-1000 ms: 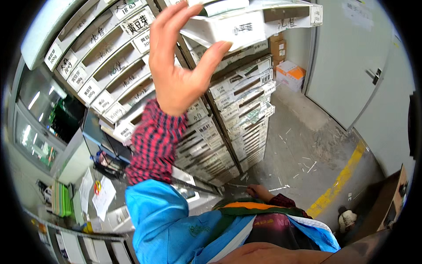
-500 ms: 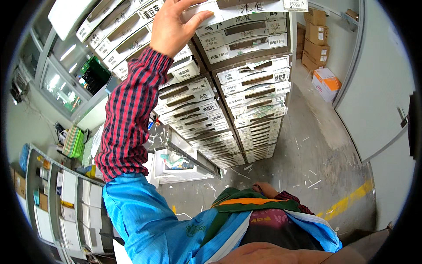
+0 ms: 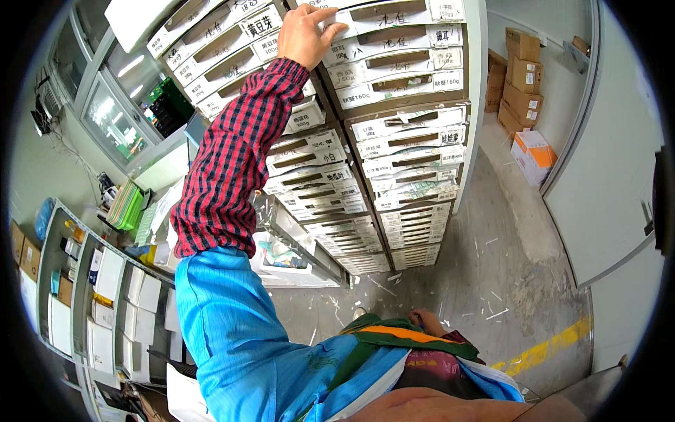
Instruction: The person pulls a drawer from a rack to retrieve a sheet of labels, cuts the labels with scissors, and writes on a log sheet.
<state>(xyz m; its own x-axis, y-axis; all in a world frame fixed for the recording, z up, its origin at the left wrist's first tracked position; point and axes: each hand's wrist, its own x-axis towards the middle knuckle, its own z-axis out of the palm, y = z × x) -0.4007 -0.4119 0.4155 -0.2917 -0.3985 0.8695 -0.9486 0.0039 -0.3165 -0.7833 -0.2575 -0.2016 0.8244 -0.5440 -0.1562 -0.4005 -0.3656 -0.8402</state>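
My left hand (image 3: 306, 36) is raised to the upper part of a tall cabinet of shallow drawers, its arm in a red-and-black checked sleeve. Its fingers and thumb are apart, touching the left end of a white-fronted drawer (image 3: 394, 15) in the right-hand column. That drawer's front sits roughly level with the drawers below it. My right hand (image 3: 426, 321) is low, close to my waist, beside the green and orange cloth of my clothing. Its fingers are too small and partly hidden to read.
Several cartons (image 3: 524, 77) are stacked against the wall right of the cabinet, with an orange-and-white box (image 3: 533, 158) in front. A white door (image 3: 619, 162) stands at the right. Shelves of white bins (image 3: 109, 281) line the left. Paper scraps (image 3: 497, 314) litter the grey floor.
The upper drawer, which stuck out half a second ago, has moved back into the cabinet with my left hand at its front. The view has shifted slightly.
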